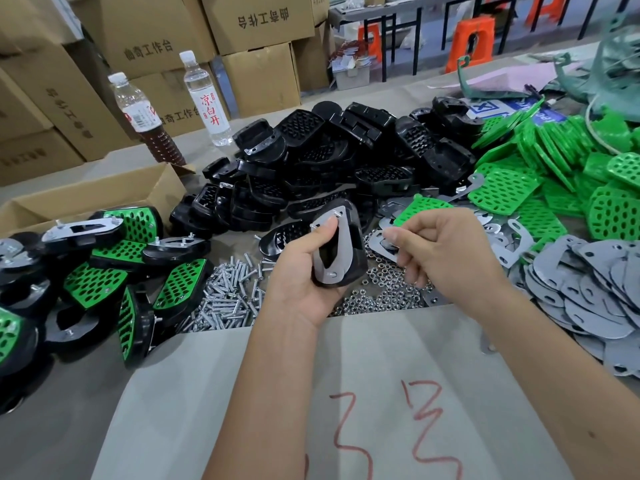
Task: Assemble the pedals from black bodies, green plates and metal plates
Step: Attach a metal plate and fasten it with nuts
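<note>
Left hand [304,271] is wrapped around a black pedal body [349,247], thumb pressing a metal plate [334,244] flat onto it, screw tips poking through. Right hand [446,244] hovers just beside it, fingertips pinched together on something too small to make out. Nuts [377,299] and screws [228,296] lie piled underneath, finished pedals [138,271] off to the left.

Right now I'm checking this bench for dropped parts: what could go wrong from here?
The left hand holds the pedal with its metal plate seemingly sitting loose on the screw ends; a tilt might let it slide off. The right hand works above the nuts, so a dropped nut would probably vanish among them.
</note>
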A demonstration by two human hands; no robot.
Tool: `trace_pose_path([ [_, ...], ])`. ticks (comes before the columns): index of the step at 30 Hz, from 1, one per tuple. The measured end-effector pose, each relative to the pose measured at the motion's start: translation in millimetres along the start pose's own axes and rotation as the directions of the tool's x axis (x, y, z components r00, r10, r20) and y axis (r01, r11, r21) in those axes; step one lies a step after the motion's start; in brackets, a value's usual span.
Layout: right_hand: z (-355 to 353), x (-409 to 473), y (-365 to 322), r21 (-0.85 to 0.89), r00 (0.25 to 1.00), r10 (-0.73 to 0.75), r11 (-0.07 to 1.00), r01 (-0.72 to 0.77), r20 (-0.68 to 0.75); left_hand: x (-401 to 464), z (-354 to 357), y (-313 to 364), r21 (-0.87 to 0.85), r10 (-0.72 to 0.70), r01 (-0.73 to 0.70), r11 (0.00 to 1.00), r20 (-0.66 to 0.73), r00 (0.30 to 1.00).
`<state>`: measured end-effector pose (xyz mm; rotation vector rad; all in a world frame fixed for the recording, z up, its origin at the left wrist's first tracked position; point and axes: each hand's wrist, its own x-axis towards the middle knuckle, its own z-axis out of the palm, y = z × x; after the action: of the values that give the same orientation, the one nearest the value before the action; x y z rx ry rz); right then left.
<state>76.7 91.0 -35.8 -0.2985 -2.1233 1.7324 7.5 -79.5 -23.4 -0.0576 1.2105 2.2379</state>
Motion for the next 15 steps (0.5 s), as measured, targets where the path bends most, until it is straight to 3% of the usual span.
trace_pose_path([
  [3,-2,1,0,-0.011,1.0,0.014,1.0,-0.014,-0.024,-3,1,1,0.056,0.007,-0.006,0.998,-0.021,1.0],
  [7,-1,0,-3,0.238,0.995,0.089,0.966,-0.095,0.037,-4,1,4,0.162,0.055,-0.047,0.986,-0.041,0.998],
  [10,0,0,-5,0.308,0.994,0.102,0.945,-0.113,0.05,-5,2,4,0.204,0.038,-0.026,0.979,-0.053,0.998],
  [15,1,-3,-10,0.284,0.999,-0.039,0.958,0.046,-0.029,-4,4,1,0.266,0.044,-0.043,0.963,0.0,0.999],
])
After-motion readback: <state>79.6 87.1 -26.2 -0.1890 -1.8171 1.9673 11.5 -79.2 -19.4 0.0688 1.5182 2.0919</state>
